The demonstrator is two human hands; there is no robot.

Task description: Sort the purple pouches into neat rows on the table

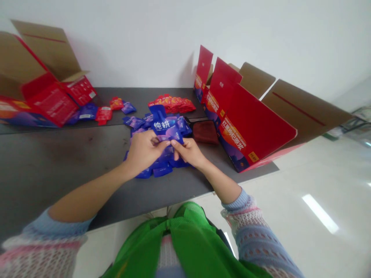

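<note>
Between my two hands is a blue sachet [165, 125] with white lettering, lifted above a pile of similar sachets. My left hand [145, 150] pinches its lower left edge between thumb and bent fingers. On the other side, my right hand [189, 151] grips the lower right corner, its thumb almost meeting the left thumb. Below and around the hands lies the pile of blue sachets [162, 170], partly covered by the hands and the held one.
Behind the pile lie red sachets [174, 103]. A dark brown pouch [205, 132] rests beside an open red carton [255, 119] on the right. Another open red carton [52, 101] stands left, near a few loose sachets [103, 114]. The grey table [87, 154] meets a white wall.
</note>
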